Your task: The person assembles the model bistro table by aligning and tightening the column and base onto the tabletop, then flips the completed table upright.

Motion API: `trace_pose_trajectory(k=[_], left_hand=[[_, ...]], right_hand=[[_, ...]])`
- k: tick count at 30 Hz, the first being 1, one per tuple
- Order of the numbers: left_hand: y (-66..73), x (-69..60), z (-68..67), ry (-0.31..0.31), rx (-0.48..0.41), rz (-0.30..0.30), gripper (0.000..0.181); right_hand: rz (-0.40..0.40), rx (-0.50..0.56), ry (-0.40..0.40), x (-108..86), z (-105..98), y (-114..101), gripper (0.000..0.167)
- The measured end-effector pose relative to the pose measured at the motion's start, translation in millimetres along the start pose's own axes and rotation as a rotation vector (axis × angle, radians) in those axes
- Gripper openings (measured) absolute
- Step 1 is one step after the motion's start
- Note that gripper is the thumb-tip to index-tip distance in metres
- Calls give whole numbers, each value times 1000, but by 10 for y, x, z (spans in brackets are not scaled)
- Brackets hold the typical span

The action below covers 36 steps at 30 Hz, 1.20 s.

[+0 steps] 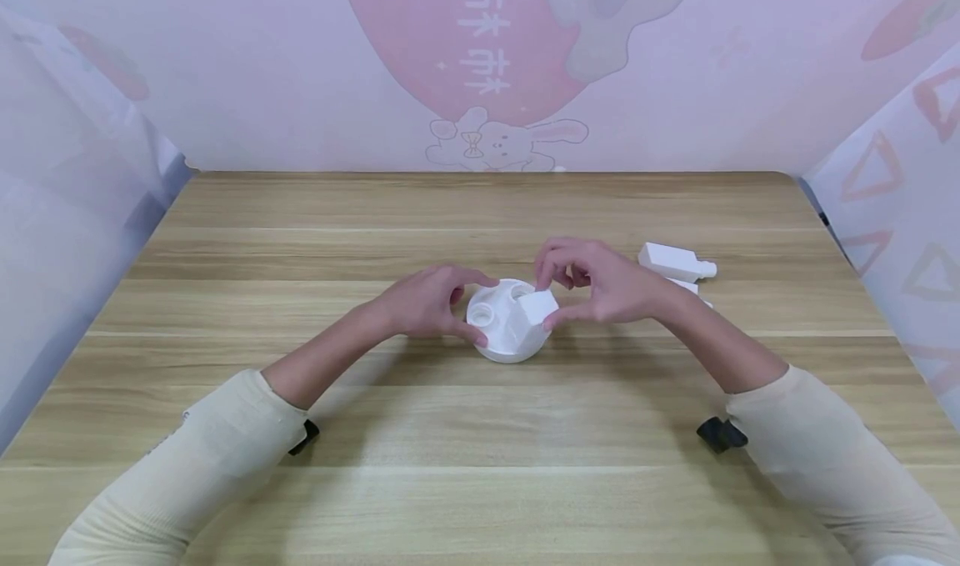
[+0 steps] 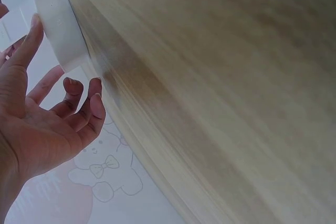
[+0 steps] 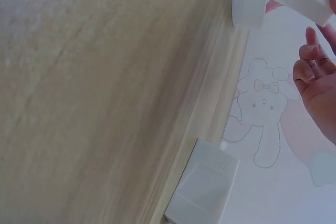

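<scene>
A round white base [image 1: 510, 353] with ring-shaped sockets in its top sits on the wooden table. My left hand [image 1: 423, 303] grips its rim from the left, thumb in front and index finger behind; the other fingers curl loosely in the left wrist view. From the right, my right hand [image 1: 607, 283] pinches a white block-shaped bottle [image 1: 537, 307] between thumb and fingers. That bottle stands tilted over the right part of the base, its square end up. Its lower end is hidden, so whether it sits in a socket I cannot tell.
Right of the base, a white rectangular bottle [image 1: 669, 261] with a narrow neck lies on its side. Another white bottle [image 1: 684, 284] lies in front, partly behind my right forearm. A patterned curtain [image 1: 300, 91] hangs beyond the table's back edge.
</scene>
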<state>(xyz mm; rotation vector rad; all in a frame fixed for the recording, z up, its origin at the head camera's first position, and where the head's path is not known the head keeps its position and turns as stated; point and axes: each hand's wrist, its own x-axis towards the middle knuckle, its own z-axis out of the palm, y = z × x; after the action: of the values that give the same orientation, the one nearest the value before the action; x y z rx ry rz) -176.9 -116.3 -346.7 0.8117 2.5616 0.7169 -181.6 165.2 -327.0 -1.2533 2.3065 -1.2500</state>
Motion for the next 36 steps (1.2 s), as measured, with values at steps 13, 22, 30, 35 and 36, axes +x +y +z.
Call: trace_pose_trajectory(k=[13, 22, 30, 35, 36], left_hand=[[-5, 4, 6, 0, 2, 10, 80], [4, -6, -4, -1, 0, 12, 80], [8, 0, -1, -1, -2, 24, 79], [9, -7, -7, -3, 16, 7, 79], [11, -9, -8, -3, 20, 3, 80]], right_hand=[[-84, -20, -120, -30, -25, 43, 51], [-21, -5, -111, 7, 4, -47, 40], [-21, -60, -35, 52, 176, -88, 44], [-47, -82, -4, 46, 206, -80, 45], [-54, -86, -1, 46, 209, -81, 45]])
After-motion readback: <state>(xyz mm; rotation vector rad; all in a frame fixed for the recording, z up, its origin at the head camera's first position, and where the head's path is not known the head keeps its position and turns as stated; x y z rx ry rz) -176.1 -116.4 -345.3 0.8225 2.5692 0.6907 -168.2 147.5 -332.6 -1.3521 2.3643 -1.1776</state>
